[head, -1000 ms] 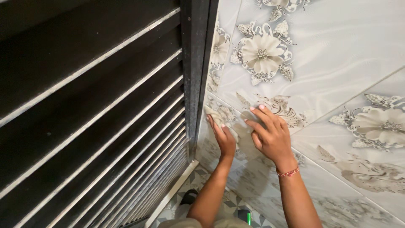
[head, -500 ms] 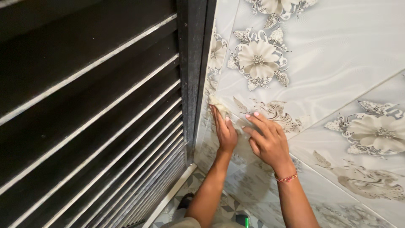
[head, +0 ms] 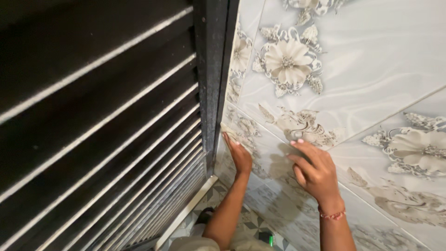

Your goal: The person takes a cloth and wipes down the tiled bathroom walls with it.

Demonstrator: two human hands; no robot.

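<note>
Now two hands, left hand (head: 240, 155) and right hand (head: 315, 171), press one wall (head: 371, 69).

Your arms are bare — no sleeves — and your right hand (head: 315, 171) wears a thin red-pink wrist bracelet (head: 332, 215).

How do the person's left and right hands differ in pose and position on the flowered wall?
The left hand lies close to the dark door frame, fingers straight and pointing up along the wall's edge; the right hand sits farther out on the flowered wall covering, fingers bent, fingertips pressing. The right wrist wears a thin red bracelet; the left wrist is bare. Both hands are open against the wall, holding nothing.
</note>
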